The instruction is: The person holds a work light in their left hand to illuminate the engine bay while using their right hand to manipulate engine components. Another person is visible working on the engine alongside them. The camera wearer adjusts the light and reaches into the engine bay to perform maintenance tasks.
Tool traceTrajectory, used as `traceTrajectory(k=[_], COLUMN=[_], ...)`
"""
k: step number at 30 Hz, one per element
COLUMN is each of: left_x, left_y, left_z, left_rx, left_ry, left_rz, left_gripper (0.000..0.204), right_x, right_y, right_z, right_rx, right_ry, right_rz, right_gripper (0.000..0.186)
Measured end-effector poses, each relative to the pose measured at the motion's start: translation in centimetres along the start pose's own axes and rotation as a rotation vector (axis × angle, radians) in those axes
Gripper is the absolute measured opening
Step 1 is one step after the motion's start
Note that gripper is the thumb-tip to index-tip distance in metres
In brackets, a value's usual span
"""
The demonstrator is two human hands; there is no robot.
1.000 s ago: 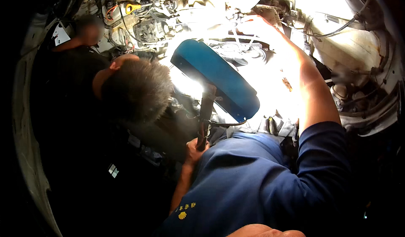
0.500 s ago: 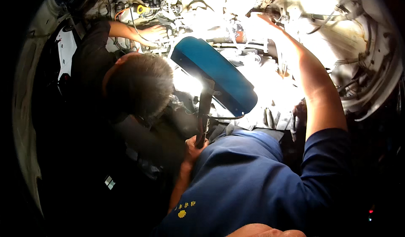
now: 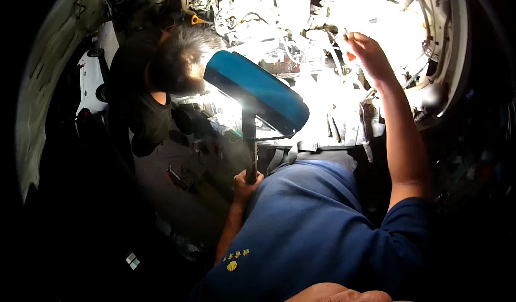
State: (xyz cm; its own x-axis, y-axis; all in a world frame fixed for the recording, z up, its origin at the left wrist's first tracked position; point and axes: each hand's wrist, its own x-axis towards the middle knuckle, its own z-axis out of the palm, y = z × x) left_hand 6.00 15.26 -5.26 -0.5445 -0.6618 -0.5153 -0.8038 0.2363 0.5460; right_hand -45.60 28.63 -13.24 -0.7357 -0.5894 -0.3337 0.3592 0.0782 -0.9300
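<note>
My left hand [image 3: 243,188] is closed round the dark handle [image 3: 250,165] of a work lamp, close against my body. The lamp's blue, long head [image 3: 257,90] is tilted over the front of a car's engine bay [image 3: 301,17] and throws strong white light onto it. Above the right part of the bay is my right hand [image 3: 370,60], fingers bent together. Something small seems to be at its fingertips, but glare hides what it is. A small orange-red piece [image 3: 351,56] shows just under the fingers.
A co-worker's head [image 3: 180,60] leans in at the left of the lamp. A yellow-handled dipstick [image 3: 199,20] stands in the engine bay. Tools [image 3: 333,127] lie along the front edge. A white car [image 3: 92,81] stands far left.
My right hand has come up out of the engine bay, toward me and to the right. The lamp has shifted slightly left. The co-worker has moved; their arm across the bay no longer shows.
</note>
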Motion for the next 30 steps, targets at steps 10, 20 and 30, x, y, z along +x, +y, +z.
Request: traceTrajectory(k=[10, 20, 30], left_x=[-0.1, 1.5, 1.1], left_y=[-3.0, -5.0, -7.7], left_z=[0.0, -0.2, -0.3], left_rx=[-0.158, -0.277, -0.382], left_ry=[-0.025, -0.086, -0.2], left_rz=[0.089, 0.085, 0.046], left_gripper=[0.018, 0.026, 0.023], right_x=[-18.9, -25.3, -26.1], right_y=[0.8, 3.1, 3.7], right_z=[2.1, 9.6, 11.8], right_rx=[0.287, -0.238, -0.231], right_ry=[0.052, -0.299, -0.4], right_rz=[0.099, -0.077, 0.207], right_gripper=[0.01, 0.015, 0.014])
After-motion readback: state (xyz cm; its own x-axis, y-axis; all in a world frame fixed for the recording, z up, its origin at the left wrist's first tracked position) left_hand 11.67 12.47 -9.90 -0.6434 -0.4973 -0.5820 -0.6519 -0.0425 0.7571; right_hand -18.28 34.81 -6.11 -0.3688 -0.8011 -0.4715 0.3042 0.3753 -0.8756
